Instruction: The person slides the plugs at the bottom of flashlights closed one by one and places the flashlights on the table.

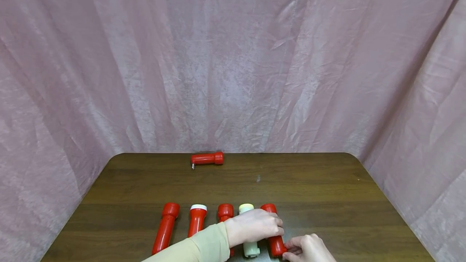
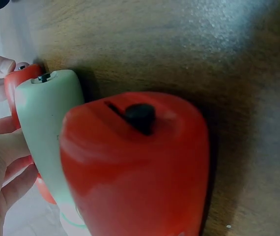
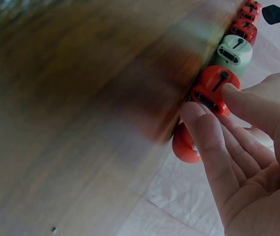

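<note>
Several flashlights lie side by side near the table's front. At the row's right end is a red flashlight [image 1: 276, 246]. My left hand [image 1: 256, 226] reaches across the row and holds this one around its body. My right hand [image 1: 309, 249] pinches its near end, where a black slot and switch show on the red flashlight [image 3: 213, 84] in the right wrist view. Just left of it lies a pale green flashlight [image 1: 250, 250], partly under my left hand. A red flashlight [image 2: 135, 162] fills the middle of the left wrist view. My left forearm hides part of the row.
Farther left lie a red flashlight with a white rim [image 1: 197, 221] and an all-red flashlight [image 1: 165, 229]. Another red flashlight [image 1: 206, 159], with a small metal piece sticking out, lies by the table's far edge. A pink curtain [image 1: 233, 60] hangs behind the wooden table [image 1: 327, 197].
</note>
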Tool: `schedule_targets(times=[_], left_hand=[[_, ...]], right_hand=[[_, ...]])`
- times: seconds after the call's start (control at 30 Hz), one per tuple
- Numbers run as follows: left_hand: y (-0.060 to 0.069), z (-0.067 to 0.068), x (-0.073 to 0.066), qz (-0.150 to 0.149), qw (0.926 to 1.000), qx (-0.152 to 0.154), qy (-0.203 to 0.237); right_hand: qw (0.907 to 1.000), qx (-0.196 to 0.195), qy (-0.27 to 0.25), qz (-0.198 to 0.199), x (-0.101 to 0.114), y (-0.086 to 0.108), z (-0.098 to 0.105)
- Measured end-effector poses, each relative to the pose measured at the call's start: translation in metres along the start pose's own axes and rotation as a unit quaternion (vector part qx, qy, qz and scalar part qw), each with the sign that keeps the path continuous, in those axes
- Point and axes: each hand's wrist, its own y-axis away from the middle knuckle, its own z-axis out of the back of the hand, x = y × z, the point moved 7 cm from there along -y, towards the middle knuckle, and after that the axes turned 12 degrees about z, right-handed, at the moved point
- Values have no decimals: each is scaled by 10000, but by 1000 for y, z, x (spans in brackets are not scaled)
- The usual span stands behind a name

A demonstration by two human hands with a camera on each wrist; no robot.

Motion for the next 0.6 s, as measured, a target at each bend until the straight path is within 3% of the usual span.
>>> schedule_targets(times=[0.6], left_hand=[[0,-2,0,73,10000,-31,47]], right_hand=[[9995,148,-199,-173,-3,0,0]])
